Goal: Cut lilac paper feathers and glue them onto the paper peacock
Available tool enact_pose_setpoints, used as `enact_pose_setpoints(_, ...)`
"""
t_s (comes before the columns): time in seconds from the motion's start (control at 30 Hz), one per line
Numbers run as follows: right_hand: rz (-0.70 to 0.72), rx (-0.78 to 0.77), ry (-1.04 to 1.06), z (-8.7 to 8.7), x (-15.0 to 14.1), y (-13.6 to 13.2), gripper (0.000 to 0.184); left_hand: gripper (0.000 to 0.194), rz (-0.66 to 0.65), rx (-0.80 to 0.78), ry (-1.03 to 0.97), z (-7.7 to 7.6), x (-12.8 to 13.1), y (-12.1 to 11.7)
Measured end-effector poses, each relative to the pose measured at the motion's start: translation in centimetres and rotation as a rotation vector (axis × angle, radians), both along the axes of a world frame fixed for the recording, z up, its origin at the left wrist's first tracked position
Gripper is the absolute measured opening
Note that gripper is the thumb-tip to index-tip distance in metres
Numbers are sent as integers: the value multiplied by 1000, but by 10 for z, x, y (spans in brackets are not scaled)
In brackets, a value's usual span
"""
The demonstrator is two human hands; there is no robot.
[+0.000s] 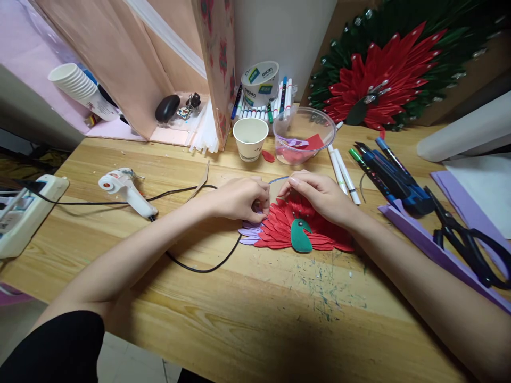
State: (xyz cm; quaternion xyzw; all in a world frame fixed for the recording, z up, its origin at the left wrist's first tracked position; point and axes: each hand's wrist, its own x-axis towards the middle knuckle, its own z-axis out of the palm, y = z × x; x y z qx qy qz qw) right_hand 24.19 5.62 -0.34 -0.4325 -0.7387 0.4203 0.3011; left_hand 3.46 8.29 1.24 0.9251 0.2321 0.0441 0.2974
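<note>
A small paper peacock craft [295, 230] lies flat on the wooden table [247, 308], with red petal feathers, a few purple ones at its left edge and a teal body. My left hand [239, 198] rests on its upper left, fingertips pinching a purple petal [255, 214]. My right hand [319, 194] presses on the red feathers at the top, fingers curled down. The two hands nearly touch at the fingertips.
A white glue gun [125, 190] lies to the left, its black cord [199, 266] looping under my left arm. Paper cup [250, 138], clear bowl with petals [304, 135], tape roll [260, 82], markers [379, 167], scissors [467, 242] and purple sheets [439, 250] surround the craft. A large finished peacock [383, 69] leans behind.
</note>
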Motion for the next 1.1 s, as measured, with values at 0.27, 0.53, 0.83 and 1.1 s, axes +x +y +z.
enact_pose_setpoints(0.27, -15, -1, -2, 2, -1, -1, 40, 13, 125, -10, -88, 8, -19, 5)
enact_pose_setpoints(0.53, -6, -11, -4, 0, -1, -1, 41, 13, 57, 91, 8, 11, -24, 0)
enact_pose_setpoints(0.83, -2, -13, -20, 1, -2, -1, 40, 15, -7, 118, 50, 5, -13, -2)
enact_pose_setpoints(1.1, -1, 9, -18, 2, -3, -2, 40, 18, -147, 349, 122, 10, -6, -1)
